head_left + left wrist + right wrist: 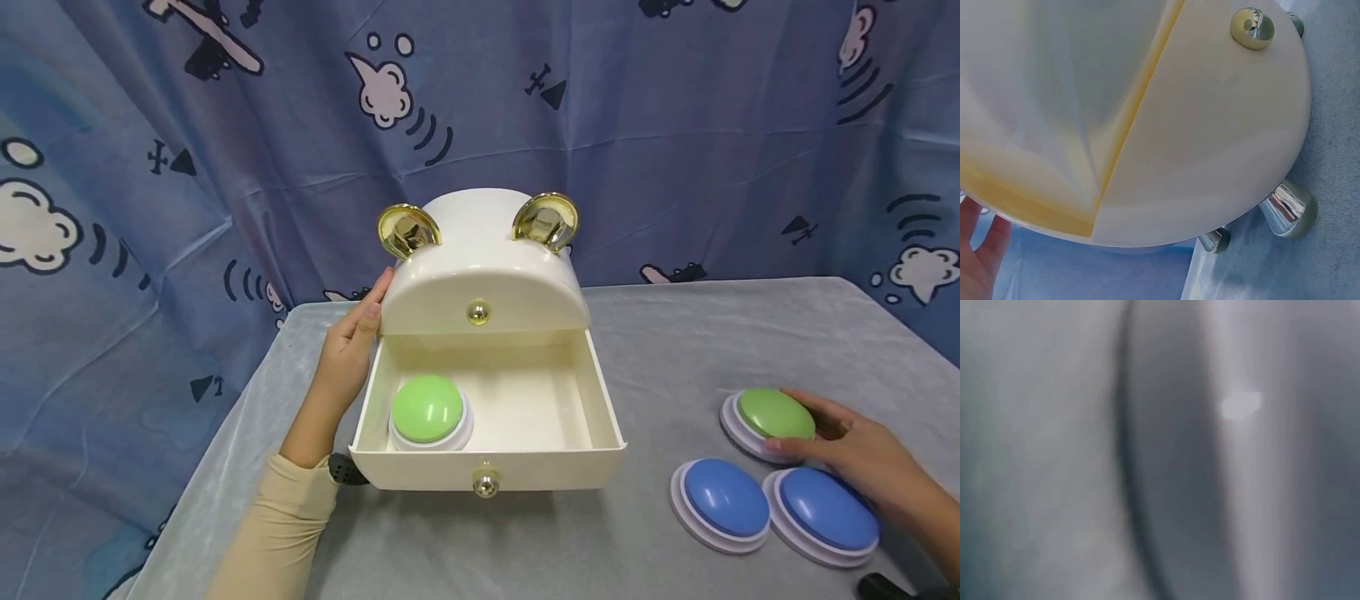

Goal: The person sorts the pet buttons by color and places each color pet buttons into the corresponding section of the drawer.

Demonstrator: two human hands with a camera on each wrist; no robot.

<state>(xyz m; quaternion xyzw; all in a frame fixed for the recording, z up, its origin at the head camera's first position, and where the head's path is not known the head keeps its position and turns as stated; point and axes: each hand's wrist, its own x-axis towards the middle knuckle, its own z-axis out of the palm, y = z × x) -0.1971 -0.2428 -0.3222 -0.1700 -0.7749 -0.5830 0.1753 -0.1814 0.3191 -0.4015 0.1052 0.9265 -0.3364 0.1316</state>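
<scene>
A white cabinet with two gold ears has its lower drawer pulled out. Inside the drawer, at the left, lies a green-domed push button on a white base. My left hand rests against the cabinet's left side, its fingers extended; those fingers also show at the lower left of the left wrist view. At the right of the table, my right hand grips another green push button by its edge, fingers at the far side and thumb in front. The right wrist view is a blurred close-up.
Two blue push buttons lie side by side just in front of the gripped green one. Grey cloth covers the table. Behind it hangs a blue patterned curtain. A gold knob sticks out from the drawer front.
</scene>
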